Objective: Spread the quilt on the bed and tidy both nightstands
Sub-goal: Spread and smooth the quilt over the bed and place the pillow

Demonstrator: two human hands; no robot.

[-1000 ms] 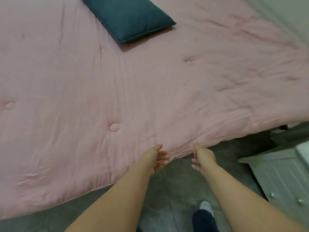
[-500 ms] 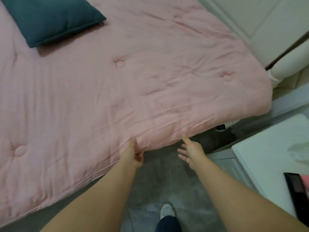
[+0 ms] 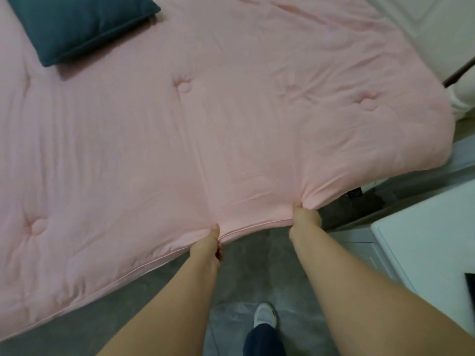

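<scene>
Head camera: pink quilt (image 3: 205,140) lies spread across the bed, its near edge overhanging the grey floor (image 3: 239,283). Left hand (image 3: 207,246) and right hand (image 3: 305,218) each pinch that piped edge, fingers curled round the fabric. Teal pillow (image 3: 79,24) rests on the quilt, far left. White nightstand (image 3: 424,242) stands at right.

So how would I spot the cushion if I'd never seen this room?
Start with the big pale pink tufted quilt that covers the bed. Follow it to its far left part, away from the two hands gripping its near edge. There lies a dark teal rectangular fabric cushion, flat on the quilt, the only dark thing on all that pink.
</scene>
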